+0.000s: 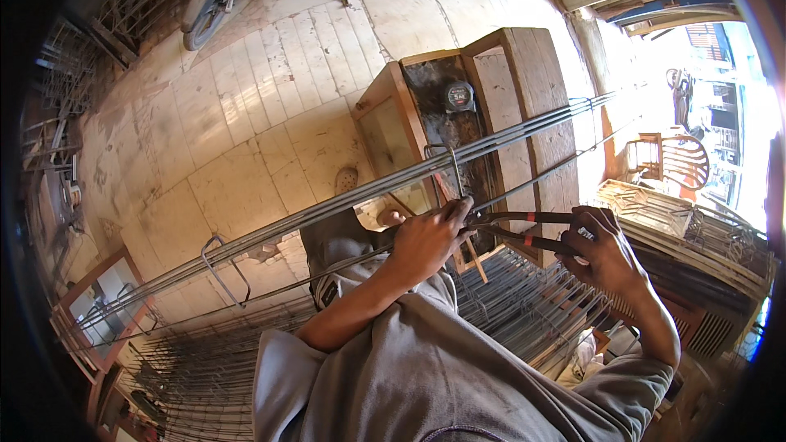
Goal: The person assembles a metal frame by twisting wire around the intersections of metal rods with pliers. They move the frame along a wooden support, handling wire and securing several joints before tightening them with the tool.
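My right hand [602, 245] is closed around the dark handles of a pair of pincers [532, 217] with red bands. The pincers' jaws meet a single steel rod [532, 182] beside my left hand [430, 237]. My left fingers are closed where that rod meets the lower leg of a bent steel stirrup [452, 165]; the exact grip is partly hidden. The stirrup hangs around a bundle of long steel rods [327, 205] running across the view. Another stirrup [223, 270] hangs on the rods further left.
A wooden cabinet [536, 106] lies under the rods, with a tape measure [459, 96] on it. Many stirrups [532, 295] are stacked close by my body. A framed mirror [102, 299] stands far left, a motorbike [217, 0] at the back, and a wooden chair [684, 162] at right.
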`<action>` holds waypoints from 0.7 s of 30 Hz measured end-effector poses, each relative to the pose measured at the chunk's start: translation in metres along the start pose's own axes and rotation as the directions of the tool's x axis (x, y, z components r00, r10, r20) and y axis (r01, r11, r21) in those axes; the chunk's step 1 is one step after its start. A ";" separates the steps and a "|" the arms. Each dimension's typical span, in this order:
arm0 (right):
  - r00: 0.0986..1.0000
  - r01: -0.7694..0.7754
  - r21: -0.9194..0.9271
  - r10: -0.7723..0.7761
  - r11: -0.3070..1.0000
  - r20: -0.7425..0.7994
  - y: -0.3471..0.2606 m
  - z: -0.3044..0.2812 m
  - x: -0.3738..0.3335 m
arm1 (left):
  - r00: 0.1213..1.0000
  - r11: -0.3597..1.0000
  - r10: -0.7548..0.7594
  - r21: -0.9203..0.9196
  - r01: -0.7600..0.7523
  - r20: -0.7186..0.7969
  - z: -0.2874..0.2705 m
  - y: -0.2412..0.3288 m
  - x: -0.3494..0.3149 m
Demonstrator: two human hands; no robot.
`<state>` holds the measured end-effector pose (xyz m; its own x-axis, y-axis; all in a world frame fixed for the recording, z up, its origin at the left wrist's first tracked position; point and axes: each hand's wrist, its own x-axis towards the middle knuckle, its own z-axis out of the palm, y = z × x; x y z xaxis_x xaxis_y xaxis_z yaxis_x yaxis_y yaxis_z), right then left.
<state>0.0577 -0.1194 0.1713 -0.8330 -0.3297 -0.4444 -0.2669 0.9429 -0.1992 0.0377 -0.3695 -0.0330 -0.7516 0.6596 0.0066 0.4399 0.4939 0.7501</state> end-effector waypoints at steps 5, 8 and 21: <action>0.997 0.040 -0.121 -0.047 0.992 -0.054 -0.001 0.004 -0.004 | 0.998 1.000 0.014 0.018 -0.013 -0.053 0.000 0.001 0.001; 0.988 0.102 -0.221 -0.125 0.970 -0.090 0.005 0.008 -0.005 | 0.999 0.999 0.009 0.053 -0.007 -0.041 -0.003 0.003 0.002; 0.992 0.126 -0.240 -0.124 0.962 0.025 0.041 0.014 0.003 | 0.999 0.995 -0.013 0.101 0.017 -0.038 -0.004 0.007 0.002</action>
<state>0.0504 -0.0821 0.1497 -0.7813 -0.4450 -0.4377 -0.4784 0.8773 -0.0380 0.0373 -0.3670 -0.0250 -0.7756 0.6309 0.0220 0.4744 0.5595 0.6797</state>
